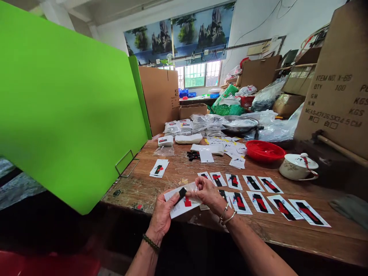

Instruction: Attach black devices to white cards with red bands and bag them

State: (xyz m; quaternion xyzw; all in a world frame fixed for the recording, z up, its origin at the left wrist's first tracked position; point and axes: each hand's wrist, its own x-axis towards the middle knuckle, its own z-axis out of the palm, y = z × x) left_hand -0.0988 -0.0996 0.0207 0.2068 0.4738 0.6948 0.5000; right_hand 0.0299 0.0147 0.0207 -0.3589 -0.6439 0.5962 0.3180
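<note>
My left hand (161, 215) grips a white printed card (176, 213) just past the table's front edge, thumb on top. On the card lie a black strip (182, 193) and a red piece (188, 201). Clear plastic film (192, 188), seemingly a small bag, is at the card's right end. My right hand (211, 194) pinches that film between bent fingers; how far it covers the card I cannot tell. Just right of my hands, two rows of similar cards (261, 202) with black and red pieces lie on the wooden table (178, 165).
A small card stack (159, 168) lies to the left, by a wire stand (126, 164) and green board (86, 103). Farther back are bagged packs (184, 125), black pieces (193, 155) and loose cards (237, 162). A red basin (265, 151) and lidded cup (297, 167) stand right.
</note>
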